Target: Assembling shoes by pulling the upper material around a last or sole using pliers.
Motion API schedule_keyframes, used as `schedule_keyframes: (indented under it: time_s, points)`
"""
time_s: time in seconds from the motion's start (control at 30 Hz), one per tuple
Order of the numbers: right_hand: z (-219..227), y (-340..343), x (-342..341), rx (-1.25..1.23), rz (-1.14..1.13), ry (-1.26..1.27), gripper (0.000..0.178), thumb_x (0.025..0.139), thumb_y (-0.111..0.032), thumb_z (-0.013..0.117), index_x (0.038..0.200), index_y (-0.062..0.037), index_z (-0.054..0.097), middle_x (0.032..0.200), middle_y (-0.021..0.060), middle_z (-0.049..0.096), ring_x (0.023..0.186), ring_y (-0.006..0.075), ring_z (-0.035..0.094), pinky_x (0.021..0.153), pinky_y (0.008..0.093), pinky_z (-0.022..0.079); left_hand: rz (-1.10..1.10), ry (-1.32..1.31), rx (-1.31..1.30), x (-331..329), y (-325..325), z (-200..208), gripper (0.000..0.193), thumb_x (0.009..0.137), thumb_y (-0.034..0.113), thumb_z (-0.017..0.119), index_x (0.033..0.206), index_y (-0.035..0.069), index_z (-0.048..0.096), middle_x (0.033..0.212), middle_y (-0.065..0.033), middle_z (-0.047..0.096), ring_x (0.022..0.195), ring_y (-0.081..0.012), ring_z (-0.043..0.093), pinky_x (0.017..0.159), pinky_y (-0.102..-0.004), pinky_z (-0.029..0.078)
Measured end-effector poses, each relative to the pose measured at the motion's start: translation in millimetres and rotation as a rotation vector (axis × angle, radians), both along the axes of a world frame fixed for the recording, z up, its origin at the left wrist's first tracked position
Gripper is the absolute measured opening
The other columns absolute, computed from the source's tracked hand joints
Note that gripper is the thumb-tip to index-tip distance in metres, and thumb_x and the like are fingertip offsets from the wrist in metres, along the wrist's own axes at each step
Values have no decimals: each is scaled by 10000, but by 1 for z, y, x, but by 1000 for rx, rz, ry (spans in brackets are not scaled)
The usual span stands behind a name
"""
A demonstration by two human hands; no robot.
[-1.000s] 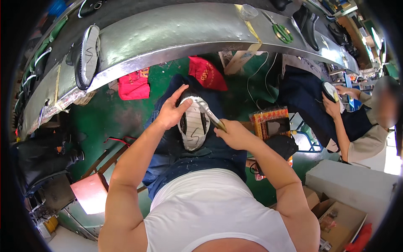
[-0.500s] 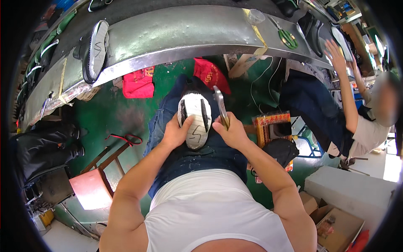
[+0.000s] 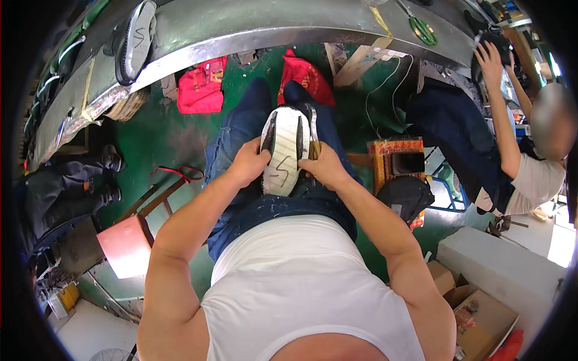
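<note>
A shoe (image 3: 285, 153) lies sole up over my lap, its pale ribbed underside marked with a dark scrawl and dark strips showing along its sides. My left hand (image 3: 249, 161) grips its left edge, thumb on the rim. On the other side, my right hand (image 3: 327, 166) is closed around a slim metal tool (image 3: 313, 127) with a yellowish handle, which looks like pincers. The tool stands along the shoe's right edge, its silver head up near the toe end. My right thumb presses against the sole's edge. The fingers under the shoe are hidden.
Ahead runs a metal-edged bench (image 3: 253, 39) with another upturned shoe (image 3: 137, 45) and green-handled scissors (image 3: 423, 30). Red cloth bundles (image 3: 201, 87) lie on the green floor. A pink-topped stool (image 3: 125, 243) stands left. At right, a person (image 3: 530, 168) reaches toward the bench.
The tool has come down from beside the shoe to lie against its right edge. My right hand now touches the sole. The view has shifted, and the person at right handles a dark shoe.
</note>
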State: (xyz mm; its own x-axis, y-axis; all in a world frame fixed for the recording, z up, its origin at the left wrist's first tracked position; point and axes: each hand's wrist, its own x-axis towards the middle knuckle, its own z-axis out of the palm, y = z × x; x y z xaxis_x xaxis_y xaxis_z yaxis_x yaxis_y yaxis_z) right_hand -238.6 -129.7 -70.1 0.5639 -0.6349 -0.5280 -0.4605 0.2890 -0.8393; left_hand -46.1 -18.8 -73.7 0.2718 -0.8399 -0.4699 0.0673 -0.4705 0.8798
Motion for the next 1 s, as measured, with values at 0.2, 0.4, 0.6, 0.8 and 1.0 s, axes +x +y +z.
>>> schedule_keyframes:
  time_s: [0.2,0.4,0.6,0.8,1.0]
  points:
    - [25,-16,-18,-108,96,185,421,784,-127,740,1106,69,550,882,141,670,733,196,655,675,338,525,-111,262,4,-1,0,23,803,717,-102,524,1494,43,381,1368,-121,551,1265,-208,517,1072,-307,392]
    - [73,-14,-62,-265,562,407,403,914,-230,611,1210,37,546,1041,246,663,882,365,673,801,430,514,-70,-38,27,-21,23,-19,1065,704,138,772,1551,-38,150,1477,-230,423,1355,-262,439,1126,-301,324]
    - [72,-10,-48,-1119,800,162,381,888,-185,614,1214,7,571,941,231,637,925,414,627,839,467,504,-36,48,-83,-37,22,-24,1169,678,200,831,1536,-81,89,1494,-260,391,1380,-288,415,1141,-315,313]
    - [87,-19,-24,-589,1123,289,272,881,-147,624,1067,44,566,945,217,626,958,405,614,816,477,500,-61,52,-5,-34,22,-36,1199,703,150,832,1534,-82,0,1485,-232,403,1365,-270,419,1136,-311,311]
    - [79,-24,-17,-780,1022,406,267,875,-153,614,1036,59,603,968,228,647,956,387,639,833,457,514,-124,-98,96,-33,14,-10,1170,731,181,804,1527,-97,-7,1543,-250,288,1431,-294,311,1166,-313,249]
